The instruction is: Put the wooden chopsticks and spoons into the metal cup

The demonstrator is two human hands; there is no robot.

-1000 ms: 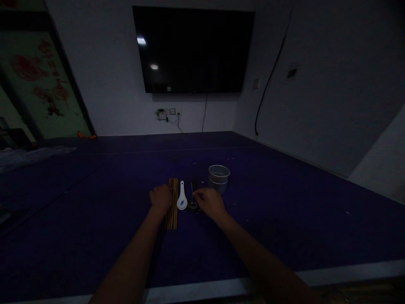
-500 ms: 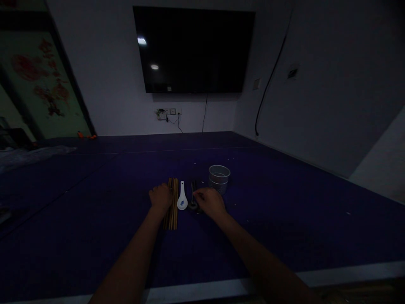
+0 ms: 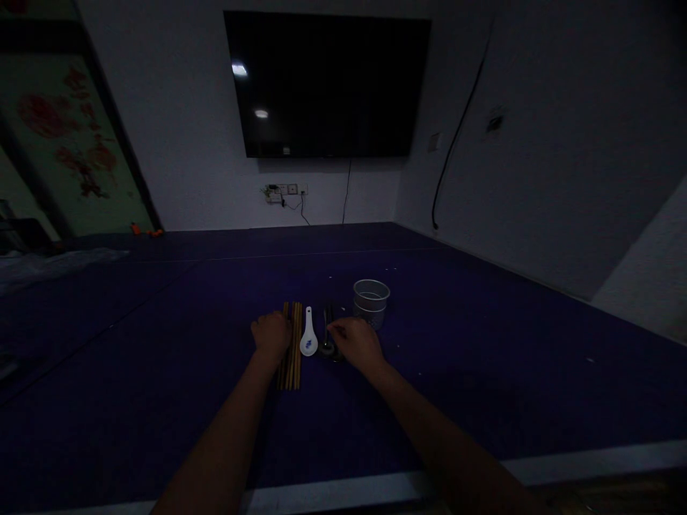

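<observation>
Several wooden chopsticks (image 3: 294, 357) lie side by side, pointing away from me. My left hand (image 3: 272, 335) is closed over the leftmost ones, its fingertips hidden from view. To their right lies a white spoon (image 3: 308, 343) with a blue mark in its bowl, untouched. Beside it are dark metal spoons (image 3: 326, 347), too dim to count. My right hand (image 3: 357, 342) is closed in a pinch, thumb and forefinger at the handle of one metal spoon. Just behind that hand stands a perforated metal utensil holder (image 3: 371, 297), upright, its lower part partly hidden.
The things lie on a purple-covered surface (image 3: 187, 372) with a pale front edge (image 3: 333, 492). Small white scraps (image 3: 391, 269) dot it. Crumpled clear plastic (image 3: 59, 263) lies far left, near an orange object (image 3: 144, 230). A television (image 3: 333, 86) hangs on the back wall.
My left hand has shifted slightly left, and the leftmost chopsticks with it, so a narrow gap shows in the row. My right hand, the spoons and the holder stay in place.
</observation>
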